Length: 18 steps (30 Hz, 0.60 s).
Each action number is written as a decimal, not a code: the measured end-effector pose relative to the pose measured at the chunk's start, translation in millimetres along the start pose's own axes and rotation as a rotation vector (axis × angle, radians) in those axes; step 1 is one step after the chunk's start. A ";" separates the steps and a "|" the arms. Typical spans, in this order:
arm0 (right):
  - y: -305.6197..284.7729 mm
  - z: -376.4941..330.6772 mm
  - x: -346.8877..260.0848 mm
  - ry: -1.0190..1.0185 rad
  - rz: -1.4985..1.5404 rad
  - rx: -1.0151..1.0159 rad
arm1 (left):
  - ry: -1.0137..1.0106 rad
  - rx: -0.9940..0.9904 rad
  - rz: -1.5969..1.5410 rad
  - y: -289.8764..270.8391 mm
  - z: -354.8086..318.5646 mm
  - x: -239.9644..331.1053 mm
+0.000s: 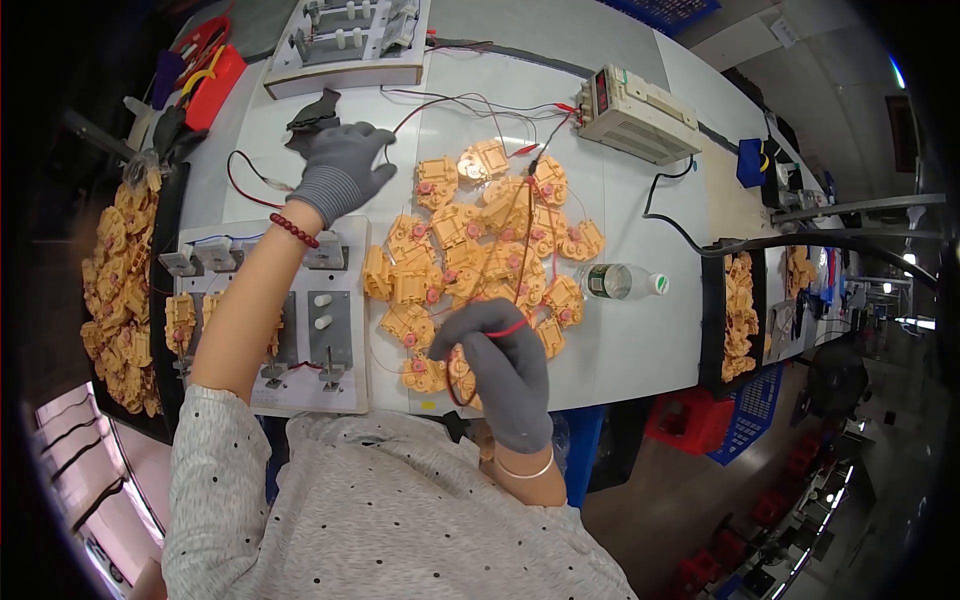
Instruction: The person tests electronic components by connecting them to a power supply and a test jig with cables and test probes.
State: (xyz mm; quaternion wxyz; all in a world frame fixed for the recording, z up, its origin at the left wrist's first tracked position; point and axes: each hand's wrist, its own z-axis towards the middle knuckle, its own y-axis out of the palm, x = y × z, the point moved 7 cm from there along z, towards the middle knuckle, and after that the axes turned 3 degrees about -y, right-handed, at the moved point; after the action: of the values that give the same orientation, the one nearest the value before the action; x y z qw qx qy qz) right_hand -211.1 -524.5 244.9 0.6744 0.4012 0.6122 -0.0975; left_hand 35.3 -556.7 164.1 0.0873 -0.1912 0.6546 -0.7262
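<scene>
My left hand (pixel 345 168), in a grey knit glove, is stretched over the table's far left, beside a crumpled dark grey glove-like item (pixel 315 112). Its fingers are apart, and a thin dark wire passes close to the thumb and forefinger. Near the front edge, my right hand (pixel 505 375), gloved too, has its fingers curled round a red and black wire lead (pixel 527 235). What the fingertips touch is hidden. Under and beyond this hand lies a pile of yellow-orange plastic gear housings (pixel 455 230) with small reddish parts.
A test fixture (pixel 345 370) with clamps and white knobs stands under my left forearm; another fixture (pixel 345 75) sits behind. At the back right is a power supply (pixel 640 115). A clear bottle (pixel 620 282) lies beside the pile. Bins of housings (pixel 120 290) flank the left.
</scene>
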 end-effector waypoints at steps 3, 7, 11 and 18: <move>24.5 45.8 2.8 -0.008 -0.138 -0.163 | 0.025 -0.213 -0.175 34.8 7.3 35.4; 66.6 98.9 -16.1 -0.282 -0.405 -0.289 | -0.018 -0.332 -1.102 113.1 2.2 17.7; 75.3 131.5 -21.2 -0.454 -0.307 -0.207 | 0.030 -0.467 -1.240 103.2 51.4 95.1; 45.5 142.1 -6.5 -0.223 -0.192 -0.243 | 0.057 -0.750 -1.538 50.9 -67.3 59.5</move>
State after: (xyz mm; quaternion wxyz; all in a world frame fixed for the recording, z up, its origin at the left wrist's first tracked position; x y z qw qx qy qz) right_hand -78.1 -590.7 259.7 0.7691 0.2433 0.5764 -0.1303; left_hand -51.6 -523.9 119.0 -0.5152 -0.5801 0.5417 -0.3233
